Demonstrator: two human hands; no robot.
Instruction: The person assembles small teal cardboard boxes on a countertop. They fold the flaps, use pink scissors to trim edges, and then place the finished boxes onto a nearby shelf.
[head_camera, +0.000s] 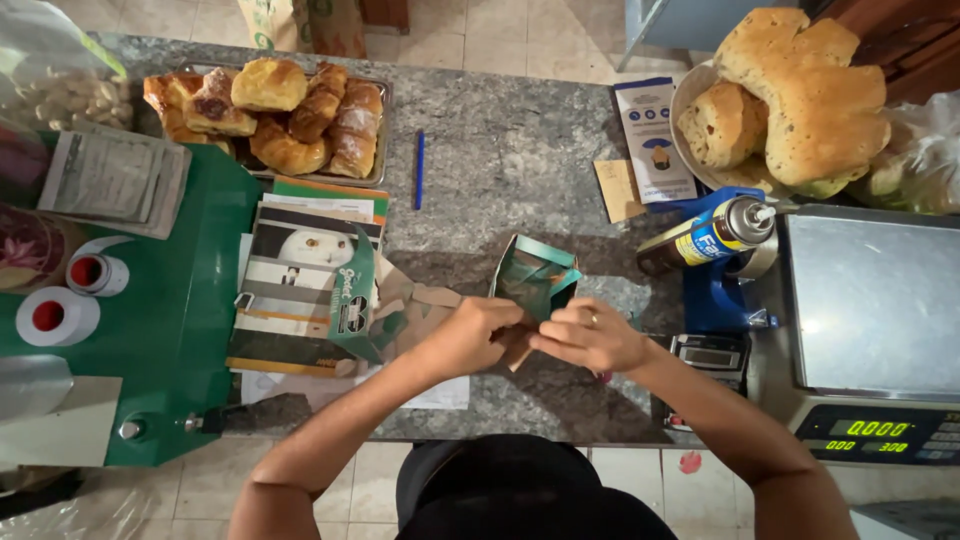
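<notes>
Both forearms reach up from the bottom edge over the grey speckled stone counter (500, 150), and the hands meet near its front edge. Between them stands a small brown paper bag with a green printed outside (535, 277), mouth open and tilted toward the camera. The left hand (470, 335) curls its fingers together on the bag's lower left edge, pinching the paper. The right hand (590, 338), with a ring on one finger, presses fingers and thumb onto the lower right edge, also pinching it.

Just left of the bag lies a loose stack of flat paper bags and printed sheets (305, 290), partly on a green machine surface (190, 300) that carries two white tape rolls with red cores (70, 295). Behind that stack sits a metal tray of glazed pastries (275, 115), and a blue pen (419, 170) lies beside it. To the right of the bag a spray can (705, 237) rests on its side on a blue stand, next to a digital scale with a steel platform (875, 300). Well behind, a bowl of large seeded bread loaves (790, 95) stands at the counter's far right.
</notes>
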